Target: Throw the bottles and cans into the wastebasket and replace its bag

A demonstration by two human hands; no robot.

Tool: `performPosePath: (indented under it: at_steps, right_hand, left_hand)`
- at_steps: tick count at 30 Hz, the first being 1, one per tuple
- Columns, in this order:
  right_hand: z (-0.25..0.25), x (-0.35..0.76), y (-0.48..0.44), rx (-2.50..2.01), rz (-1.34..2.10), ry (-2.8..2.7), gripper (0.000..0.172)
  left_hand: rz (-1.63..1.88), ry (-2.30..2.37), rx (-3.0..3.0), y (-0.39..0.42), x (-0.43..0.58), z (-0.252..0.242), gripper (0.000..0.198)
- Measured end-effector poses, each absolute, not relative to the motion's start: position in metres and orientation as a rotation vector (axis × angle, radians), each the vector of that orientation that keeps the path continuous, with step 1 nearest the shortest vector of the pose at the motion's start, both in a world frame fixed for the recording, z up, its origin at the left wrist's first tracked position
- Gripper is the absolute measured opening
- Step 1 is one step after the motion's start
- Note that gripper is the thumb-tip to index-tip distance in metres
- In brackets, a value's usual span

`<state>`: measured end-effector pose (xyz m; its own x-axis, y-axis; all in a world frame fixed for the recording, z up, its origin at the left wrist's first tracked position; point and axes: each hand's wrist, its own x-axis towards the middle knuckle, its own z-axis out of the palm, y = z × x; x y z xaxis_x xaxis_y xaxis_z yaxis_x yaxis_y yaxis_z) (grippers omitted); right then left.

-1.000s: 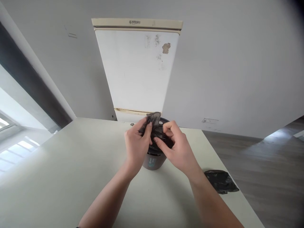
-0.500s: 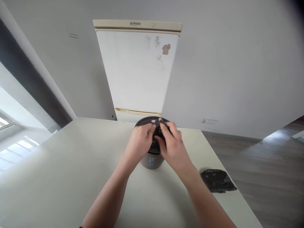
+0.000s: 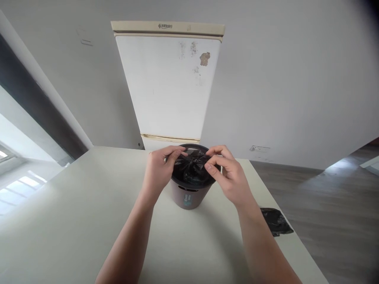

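Note:
A brownish-purple trash can [image 3: 197, 197] with a dark rim and a small teal label stands upright on the table. Inside its mouth sits a black garbage bag [image 3: 194, 171], its top gathered into a twisted, knot-like bunch at the middle. My left hand [image 3: 161, 163] pinches one end of the bag at the left side of the rim. From the right, my right hand [image 3: 231, 173] grips the opposite end between thumb and fingers. The bag stretches between both hands. Whatever lies under the bag's top is hidden.
Another black plastic bag [image 3: 276, 221] lies flat near the right edge of the pale table [image 3: 79, 221], partly behind my right forearm. A white refrigerator [image 3: 168, 86] stands beyond the far edge. Wood-look floor [image 3: 310, 205] extends to the right.
My hands have moved apart, left and right, from close together over the can's middle. The bag's gathered bunch now shows between them. The view has shifted slightly.

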<state>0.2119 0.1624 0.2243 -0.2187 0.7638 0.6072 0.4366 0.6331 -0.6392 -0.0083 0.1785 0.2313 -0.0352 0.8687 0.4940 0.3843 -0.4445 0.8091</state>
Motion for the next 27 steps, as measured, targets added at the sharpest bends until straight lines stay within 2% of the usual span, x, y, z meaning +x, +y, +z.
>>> performPosePath:
  at_steps: [4,9,14,17,20,23,27]
  right_hand:
    - [0.225,0.231,0.171,-1.124,0.483,-1.792,0.032]
    - [0.221,0.258,0.187,-1.379,0.417,-1.84,0.034]
    - [0.221,0.283,0.192,-1.513,0.461,-1.868,0.036]
    - [0.225,0.28,0.187,-1.423,0.498,-1.745,0.036]
    - [0.231,0.258,0.179,-1.172,0.677,-1.689,0.036]
    - [0.239,0.225,0.173,-1.016,0.867,-1.825,0.038]
    - [0.246,0.19,0.18,-0.94,0.991,-2.101,0.031]
  left_hand:
    - [1.537,1.517,1.846,0.192,-0.023,0.225,0.027]
    - [1.511,1.812,1.907,0.218,-0.045,0.211,0.026]
    - [1.491,1.905,1.914,0.228,-0.055,0.204,0.021]
    - [1.606,1.84,1.848,0.219,-0.052,0.21,0.014]
    - [1.726,1.612,1.731,0.2,-0.041,0.221,0.016]
    - [1.747,1.303,1.723,0.181,-0.024,0.228,0.015]
    - [1.672,1.111,1.864,0.165,-0.003,0.23,0.013]
